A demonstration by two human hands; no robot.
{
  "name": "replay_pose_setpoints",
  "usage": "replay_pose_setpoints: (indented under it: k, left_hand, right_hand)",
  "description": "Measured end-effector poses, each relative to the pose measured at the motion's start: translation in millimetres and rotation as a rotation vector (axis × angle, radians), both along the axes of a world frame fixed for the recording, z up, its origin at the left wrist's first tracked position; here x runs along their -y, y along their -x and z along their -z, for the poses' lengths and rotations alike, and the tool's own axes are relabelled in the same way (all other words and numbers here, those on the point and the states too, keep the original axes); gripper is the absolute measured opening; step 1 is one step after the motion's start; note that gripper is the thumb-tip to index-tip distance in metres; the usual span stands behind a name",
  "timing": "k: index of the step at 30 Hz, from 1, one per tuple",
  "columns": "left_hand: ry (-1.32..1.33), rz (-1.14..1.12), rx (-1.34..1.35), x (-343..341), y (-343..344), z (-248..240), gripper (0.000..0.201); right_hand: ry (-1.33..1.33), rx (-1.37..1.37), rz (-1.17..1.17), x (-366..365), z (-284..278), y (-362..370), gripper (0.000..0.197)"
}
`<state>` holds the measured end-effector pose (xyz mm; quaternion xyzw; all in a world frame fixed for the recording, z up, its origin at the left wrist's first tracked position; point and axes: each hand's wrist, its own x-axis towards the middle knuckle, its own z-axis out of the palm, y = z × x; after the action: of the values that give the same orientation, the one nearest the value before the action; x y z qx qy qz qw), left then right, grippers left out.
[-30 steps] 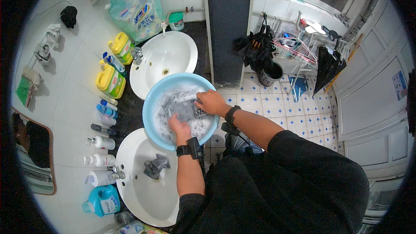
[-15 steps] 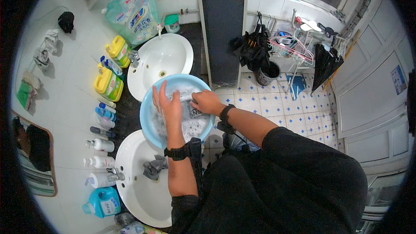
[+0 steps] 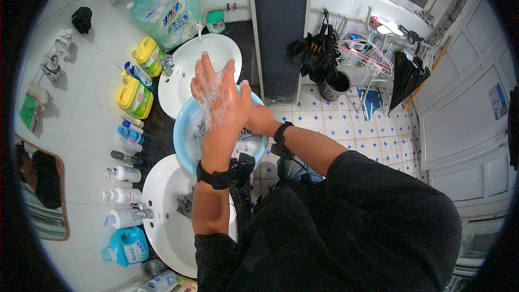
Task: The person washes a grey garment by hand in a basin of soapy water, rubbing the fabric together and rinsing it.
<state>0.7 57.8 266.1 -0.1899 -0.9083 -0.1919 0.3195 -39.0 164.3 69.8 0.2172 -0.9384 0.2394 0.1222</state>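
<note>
Soapy foam covers the back of my left hand (image 3: 220, 97), which is raised over the far part of a light blue basin (image 3: 181, 154) with its fingers spread and nothing in them. My right hand (image 3: 262, 119) is over the basin's right side, close behind the left wrist; its fingers are hidden by the left hand. A grey cloth (image 3: 250, 134) with dark lettering shows beside the right hand, among suds in the basin. The basin straddles the gap between two white sinks. A dark grey crumpled cloth (image 3: 185, 204) lies in the near sink (image 3: 170, 243).
Beyond the basin is the far sink (image 3: 221, 51) with a tap. Yellow jugs (image 3: 135, 97), pump bottles (image 3: 125, 173) and a blue detergent jug (image 3: 127, 246) line the left wall. A tall dark panel (image 3: 278, 38) stands past the basin, with a black bin (image 3: 335, 86) to its right.
My left hand has lifted out of the basin and forward, now coated in foam. My right hand has shifted slightly, its fingers now hidden behind the left.
</note>
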Motion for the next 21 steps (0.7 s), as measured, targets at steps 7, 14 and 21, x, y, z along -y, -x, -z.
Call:
replay_pose_setpoints:
  k: [7, 14, 21]
  left_hand:
    - [0.058, -0.024, 0.186, 6, -6, 8, 0.046]
    - [0.027, -0.181, 0.215, 53, -10, 31, 0.046]
    - [-0.186, -0.236, 0.793, 102, -16, 91, 0.052]
  right_hand:
    - [-0.192, 0.091, -0.094, -5, 34, 25, 0.027]
    - [-0.085, 0.305, -0.211, 13, -86, 10, 0.035]
    - [0.170, 0.630, -0.510, -97, -216, -76, 0.039]
